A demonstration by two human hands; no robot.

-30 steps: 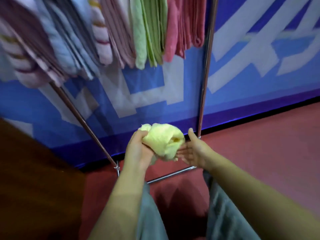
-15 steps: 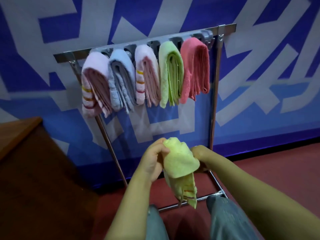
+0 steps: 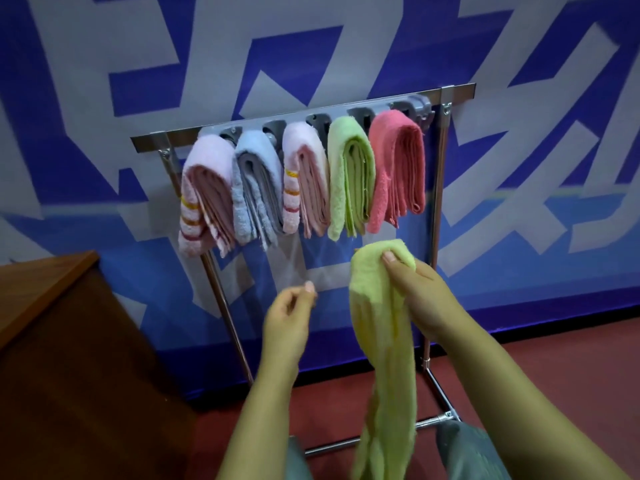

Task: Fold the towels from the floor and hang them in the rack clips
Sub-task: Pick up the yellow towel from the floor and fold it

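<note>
A pale yellow towel [image 3: 384,358] hangs down long and loose in front of me. My right hand [image 3: 419,292] grips its top end, thumb over the cloth. My left hand [image 3: 289,315] is off the towel, a little to its left, fingers loosely curled and holding nothing. Behind stands a metal rack [image 3: 437,209] with a grey clip bar [image 3: 349,116]. Several folded towels hang in its clips: striped pink [image 3: 204,199], light blue [image 3: 256,188], another pink [image 3: 306,178], green [image 3: 351,174] and coral red [image 3: 398,168]. The rightmost clip [image 3: 420,110] holds no towel.
A brown wooden cabinet [image 3: 45,327] stands at the left, close to the rack's left leg. A blue and white patterned wall [image 3: 519,168] is behind the rack. The floor [image 3: 571,368] is red. My grey trouser legs [image 3: 467,452] show at the bottom.
The bunched yellow towel has dropped open into a long hanging strip. My left hand has let go of it and moved left; my right hand has lifted the top end toward the rack.
</note>
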